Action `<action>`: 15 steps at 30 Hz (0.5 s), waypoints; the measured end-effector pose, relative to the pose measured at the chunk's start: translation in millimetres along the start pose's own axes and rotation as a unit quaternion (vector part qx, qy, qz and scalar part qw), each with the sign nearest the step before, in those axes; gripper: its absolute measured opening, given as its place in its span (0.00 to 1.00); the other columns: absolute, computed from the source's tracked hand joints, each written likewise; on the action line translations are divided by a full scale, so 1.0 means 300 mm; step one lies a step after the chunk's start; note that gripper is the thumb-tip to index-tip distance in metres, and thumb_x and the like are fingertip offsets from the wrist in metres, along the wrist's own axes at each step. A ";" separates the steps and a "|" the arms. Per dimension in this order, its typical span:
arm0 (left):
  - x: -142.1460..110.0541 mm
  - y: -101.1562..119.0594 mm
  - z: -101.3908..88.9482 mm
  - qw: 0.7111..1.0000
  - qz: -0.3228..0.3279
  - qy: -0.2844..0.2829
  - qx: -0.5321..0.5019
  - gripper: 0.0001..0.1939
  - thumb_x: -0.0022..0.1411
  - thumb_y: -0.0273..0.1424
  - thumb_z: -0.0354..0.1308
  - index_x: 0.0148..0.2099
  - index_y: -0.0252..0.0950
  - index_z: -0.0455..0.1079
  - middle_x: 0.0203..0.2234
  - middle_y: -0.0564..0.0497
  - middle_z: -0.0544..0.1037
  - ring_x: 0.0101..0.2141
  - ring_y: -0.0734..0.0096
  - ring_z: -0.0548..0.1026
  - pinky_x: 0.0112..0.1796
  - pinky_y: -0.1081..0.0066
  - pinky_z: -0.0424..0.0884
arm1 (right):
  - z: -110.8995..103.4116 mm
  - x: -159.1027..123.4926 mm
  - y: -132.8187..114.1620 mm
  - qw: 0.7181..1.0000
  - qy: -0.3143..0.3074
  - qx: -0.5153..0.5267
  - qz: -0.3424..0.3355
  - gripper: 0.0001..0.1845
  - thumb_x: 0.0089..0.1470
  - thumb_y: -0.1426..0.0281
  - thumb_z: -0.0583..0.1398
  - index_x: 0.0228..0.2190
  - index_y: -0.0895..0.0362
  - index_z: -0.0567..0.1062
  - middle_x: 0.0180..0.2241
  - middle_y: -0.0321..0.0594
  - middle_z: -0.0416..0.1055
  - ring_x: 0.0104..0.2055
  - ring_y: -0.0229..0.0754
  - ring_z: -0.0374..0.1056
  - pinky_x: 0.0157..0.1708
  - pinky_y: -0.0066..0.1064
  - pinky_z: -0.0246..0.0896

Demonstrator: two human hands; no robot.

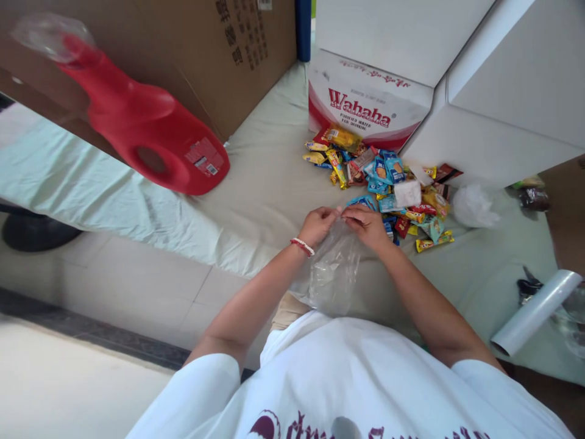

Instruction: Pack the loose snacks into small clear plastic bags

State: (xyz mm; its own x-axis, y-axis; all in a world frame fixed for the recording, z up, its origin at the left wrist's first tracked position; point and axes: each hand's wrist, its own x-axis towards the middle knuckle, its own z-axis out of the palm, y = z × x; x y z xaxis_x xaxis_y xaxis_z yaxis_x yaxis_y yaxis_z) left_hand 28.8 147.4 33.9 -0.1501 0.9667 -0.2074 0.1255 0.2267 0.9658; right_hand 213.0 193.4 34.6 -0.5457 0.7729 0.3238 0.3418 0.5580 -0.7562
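Left hand (319, 225) and right hand (367, 225) pinched a clear bag (336, 268) at its top, near wrapped snacks (386, 172); too hard a tug risked tearing the plastic

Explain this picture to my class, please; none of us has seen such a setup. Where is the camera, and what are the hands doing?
No machine works here: the grip is simply a person's own bare hands. The single picture comes from a camera worn on that person's head, looking forward and down, so their white shirt shows at the bottom. The left hand and the right hand are close together, pinching one end of a clear plastic bag. On the pale cloth, a heap of wrapped snacks lies in front of a Wahaha carton. A red jug is toward the left, and a grey roll lies toward the right.
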 end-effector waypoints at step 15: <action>-0.168 0.104 -0.004 0.990 0.073 -0.095 -0.074 0.20 0.52 0.46 0.70 0.37 0.34 0.75 0.27 0.54 0.74 0.27 0.76 0.67 0.30 0.74 0.63 | -0.114 -0.086 -0.087 0.991 0.052 0.119 -0.014 0.07 0.59 0.61 0.66 0.36 0.49 0.84 0.43 0.41 0.73 0.47 0.43 0.72 0.46 0.36 0.72</action>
State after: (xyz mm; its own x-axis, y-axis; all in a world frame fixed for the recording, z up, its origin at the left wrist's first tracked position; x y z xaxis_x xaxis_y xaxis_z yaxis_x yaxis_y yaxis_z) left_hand 39.0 105.5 74.7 0.0477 0.9959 -0.0767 -0.0147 0.0775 0.9969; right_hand 244.3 169.2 65.3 -0.4660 0.7923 0.3939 0.1310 0.5020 -0.8549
